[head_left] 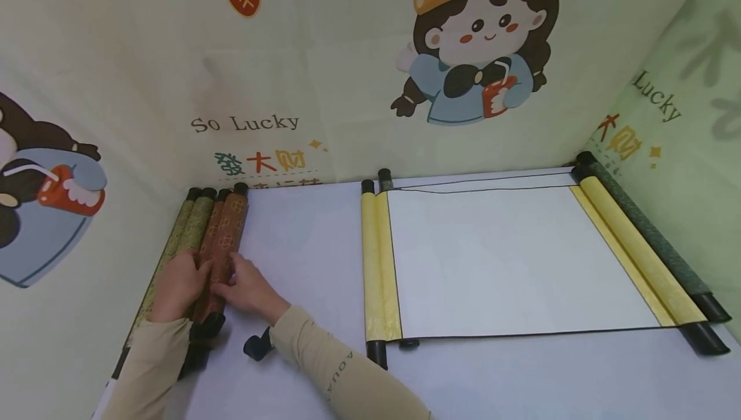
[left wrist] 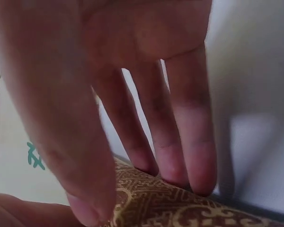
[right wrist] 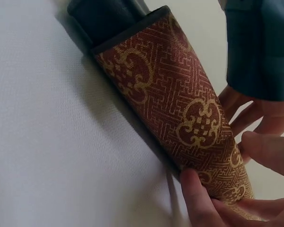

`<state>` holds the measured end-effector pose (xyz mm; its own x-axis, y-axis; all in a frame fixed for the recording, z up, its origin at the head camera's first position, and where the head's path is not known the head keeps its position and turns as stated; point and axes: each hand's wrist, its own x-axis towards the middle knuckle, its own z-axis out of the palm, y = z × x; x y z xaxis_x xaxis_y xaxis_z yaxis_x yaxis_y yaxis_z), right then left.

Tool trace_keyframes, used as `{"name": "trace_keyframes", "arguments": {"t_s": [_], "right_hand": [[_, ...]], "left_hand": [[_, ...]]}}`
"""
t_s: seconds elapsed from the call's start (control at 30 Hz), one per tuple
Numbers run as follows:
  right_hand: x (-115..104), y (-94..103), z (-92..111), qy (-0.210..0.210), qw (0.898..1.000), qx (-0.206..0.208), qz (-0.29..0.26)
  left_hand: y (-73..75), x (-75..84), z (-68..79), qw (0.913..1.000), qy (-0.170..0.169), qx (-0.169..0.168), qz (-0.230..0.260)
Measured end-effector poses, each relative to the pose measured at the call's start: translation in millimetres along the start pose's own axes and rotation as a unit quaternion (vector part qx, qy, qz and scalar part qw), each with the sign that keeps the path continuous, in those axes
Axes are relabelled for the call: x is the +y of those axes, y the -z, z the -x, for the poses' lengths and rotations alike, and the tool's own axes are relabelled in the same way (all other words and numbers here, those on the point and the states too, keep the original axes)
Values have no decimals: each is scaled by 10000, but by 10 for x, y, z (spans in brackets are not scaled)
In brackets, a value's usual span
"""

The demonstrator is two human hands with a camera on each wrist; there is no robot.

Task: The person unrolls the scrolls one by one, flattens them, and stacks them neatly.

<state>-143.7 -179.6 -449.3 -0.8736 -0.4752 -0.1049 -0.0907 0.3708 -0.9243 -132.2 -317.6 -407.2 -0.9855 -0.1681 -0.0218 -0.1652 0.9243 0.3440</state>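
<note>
Two dark-red brocade scroll rolls (head_left: 233, 220) with black end knobs lie side by side at the table's left; whether they are one scroll or two I cannot tell. My left hand (head_left: 178, 285) holds the red scroll from its left, thumb on one side and fairly straight fingers (left wrist: 194, 156) on the other. From the right, my right hand (head_left: 249, 286) pinches the same scroll, its thumb (head_left: 222, 289) at the roll's edge. Gold medallions show on the red brocade (right wrist: 199, 123) in the right wrist view. Green patterned rolls (head_left: 193, 227) lie just left, partly hidden by my left hand.
A yellow-edged scroll (head_left: 381, 265) lies unrolled at the right, its white sheet (head_left: 509, 259) facing up. Behind its right roller is a dark grey-green roll (head_left: 648, 233). A printed cloth (head_left: 347, 73) hangs along the table's back. White tabletop (head_left: 301, 240) lies between the scrolls.
</note>
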Motion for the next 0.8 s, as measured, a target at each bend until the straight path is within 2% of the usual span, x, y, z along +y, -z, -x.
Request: {"name": "trace_keyframes", "arguments": {"t_s": [0.3,0.53,0.63,0.8], "right_hand": [[1,-9,17,-10,10000,-23,65],[20,104,78,28,9984,-55,562],[32,154,100,108,9981,-31,612],[32,181,103,90,9973,-14,729]], "left_hand": [[-12,-14,5,9998,-110,-128,111],[-13,2,9,9976,4,-507,472],[-6,2,4,9955,104,-685,646],[-20,-74,-39,9903,271,-997,929]]}}
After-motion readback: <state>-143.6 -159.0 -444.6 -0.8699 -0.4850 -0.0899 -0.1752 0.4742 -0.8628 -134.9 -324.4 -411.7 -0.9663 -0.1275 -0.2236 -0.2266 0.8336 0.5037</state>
